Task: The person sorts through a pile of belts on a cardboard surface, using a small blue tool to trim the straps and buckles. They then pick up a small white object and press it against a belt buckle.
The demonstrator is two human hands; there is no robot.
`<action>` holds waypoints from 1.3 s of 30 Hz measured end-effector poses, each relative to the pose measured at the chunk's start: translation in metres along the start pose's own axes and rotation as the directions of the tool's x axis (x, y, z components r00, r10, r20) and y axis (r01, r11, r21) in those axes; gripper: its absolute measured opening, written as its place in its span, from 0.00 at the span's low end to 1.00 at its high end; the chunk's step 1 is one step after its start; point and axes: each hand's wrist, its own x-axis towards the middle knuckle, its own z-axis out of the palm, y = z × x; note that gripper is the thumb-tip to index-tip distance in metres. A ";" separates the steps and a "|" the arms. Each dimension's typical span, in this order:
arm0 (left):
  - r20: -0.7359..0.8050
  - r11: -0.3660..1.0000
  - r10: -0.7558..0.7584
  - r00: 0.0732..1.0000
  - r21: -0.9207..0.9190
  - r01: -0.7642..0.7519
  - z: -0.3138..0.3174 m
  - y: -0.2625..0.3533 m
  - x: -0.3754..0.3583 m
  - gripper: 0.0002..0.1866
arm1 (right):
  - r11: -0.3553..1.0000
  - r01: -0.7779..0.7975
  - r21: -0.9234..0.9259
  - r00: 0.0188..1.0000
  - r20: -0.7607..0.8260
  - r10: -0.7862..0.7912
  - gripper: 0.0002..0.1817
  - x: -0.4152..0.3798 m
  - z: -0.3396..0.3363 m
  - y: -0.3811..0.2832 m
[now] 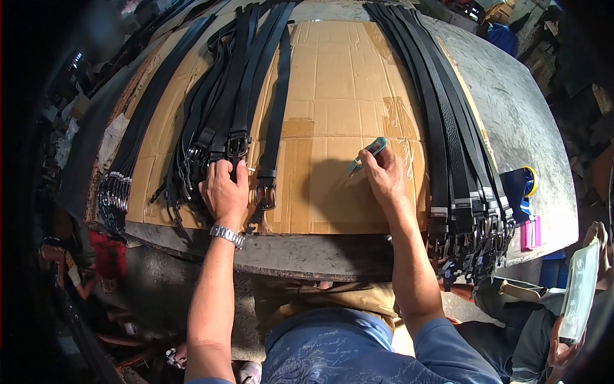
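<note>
My left hand (225, 191), with a metal watch at its wrist, has its fingers bent round the buckle end of a black belt (240, 115) in the left-centre pile. In my right hand (385, 171) is a small green tool (378, 146), pinched between thumb and fingers above the cardboard, its thin tip pointing down to the left. One single belt (276, 109) lies just right of the pile, its buckle (265, 197) near the cardboard's front edge. What exactly the left fingertips press on is partly hidden.
Cardboard (332, 83) covers the table (511, 109). Bundled belts lie at the far left (150, 109) and on the right (448, 109). A blue-and-yellow roll (528, 182) and a pink object (531, 234) sit at the right edge. Another person's hand (559, 345) is at lower right.
</note>
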 end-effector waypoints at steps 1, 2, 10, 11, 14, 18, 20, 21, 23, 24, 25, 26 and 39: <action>-0.008 1.000 0.007 1.000 -0.002 -0.007 0.001 -0.001 0.000 0.17 | 1.000 0.008 -0.002 1.000 -0.005 -0.008 0.18 0.001 0.001 0.001; -0.007 1.000 0.006 1.000 -0.002 -0.006 0.001 -0.001 0.000 0.17 | 1.000 0.016 -0.005 1.000 -0.009 -0.016 0.18 0.001 0.002 0.002; -0.009 1.000 0.012 1.000 -0.009 -0.012 0.002 -0.002 0.000 0.16 | 0.997 0.082 0.012 0.995 -0.060 -0.081 0.17 -0.005 0.005 -0.004; -0.009 1.000 0.011 1.000 -0.009 -0.011 0.002 -0.002 0.000 0.16 | 0.992 0.115 0.048 0.991 -0.071 -0.111 0.17 -0.005 0.006 -0.003; -0.011 1.000 0.015 1.000 0.006 -0.015 0.002 -0.002 0.000 0.16 | 0.993 0.110 -0.033 0.994 0.013 -0.109 0.16 -0.003 0.006 0.003; -0.020 1.000 0.022 1.000 -0.007 -0.022 0.003 -0.003 0.000 0.16 | 0.982 0.144 -0.119 0.990 0.025 -0.142 0.15 -0.011 0.003 -0.010; -0.030 0.999 0.032 0.999 -0.013 -0.032 0.004 -0.003 -0.001 0.16 | 0.987 0.161 -0.010 0.987 -0.015 -0.161 0.14 -0.012 0.004 -0.011; -0.023 1.000 0.028 0.999 -0.010 -0.029 0.003 -0.002 -0.001 0.16 | 0.987 0.162 -0.012 0.987 -0.011 -0.162 0.14 -0.012 0.005 -0.010; -0.016 1.000 0.022 1.000 -0.003 -0.022 0.002 -0.003 0.000 0.16 | 0.985 0.169 0.015 0.985 -0.019 -0.169 0.12 -0.012 0.007 -0.008; -0.016 1.000 0.024 1.000 -0.002 -0.024 0.003 -0.003 0.000 0.16 | 0.985 0.169 0.015 0.985 -0.016 -0.169 0.12 -0.012 0.008 -0.007; -0.015 1.000 0.026 1.000 -0.001 -0.026 0.003 -0.003 -0.001 0.16 | 0.984 0.175 0.031 0.985 -0.008 -0.175 0.12 -0.012 0.009 -0.007; -0.014 1.000 0.025 1.000 -0.002 -0.025 0.003 -0.003 -0.001 0.16 | 0.982 0.181 0.046 0.983 -0.002 -0.181 0.11 -0.013 0.009 -0.007; -0.020 1.000 0.021 1.000 -0.005 -0.021 0.004 -0.004 0.000 0.17 | 0.985 0.173 0.027 0.985 0.007 -0.173 0.10 -0.018 0.008 -0.016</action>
